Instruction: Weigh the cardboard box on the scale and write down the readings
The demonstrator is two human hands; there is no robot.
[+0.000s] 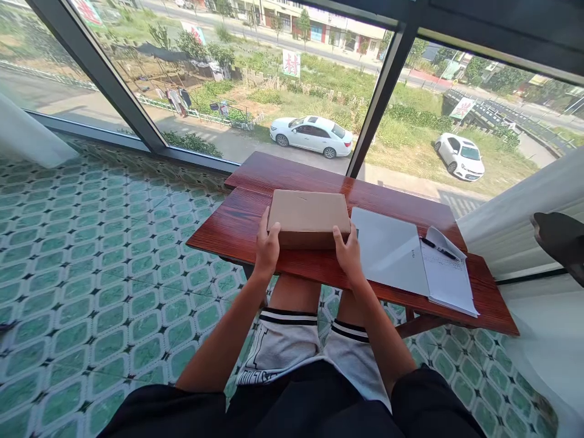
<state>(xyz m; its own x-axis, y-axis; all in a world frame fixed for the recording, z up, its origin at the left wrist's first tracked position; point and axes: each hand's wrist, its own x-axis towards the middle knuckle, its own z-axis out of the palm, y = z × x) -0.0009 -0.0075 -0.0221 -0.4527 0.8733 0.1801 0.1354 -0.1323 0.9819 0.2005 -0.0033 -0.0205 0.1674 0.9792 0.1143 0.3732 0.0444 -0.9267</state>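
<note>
A closed brown cardboard box (310, 212) is at the near side of the dark red wooden table (228, 222), in front of me. My left hand (267, 243) grips its left end, thumb on the near face and fingers along the side. At the right end, my right hand (347, 249) holds it the same way, thumb in front and fingers behind the corner. Both hands are closed against the cardboard. Whether the box's underside rests fully on the wood I cannot tell.
To the right of the box lies a closed grey laptop (387, 249). Beyond it are papers (449, 277) with a black pen (438, 247) on top. Large windows rise behind the table, white curtains (524, 213) hang at the right, and green tiles (114, 274) cover the floor.
</note>
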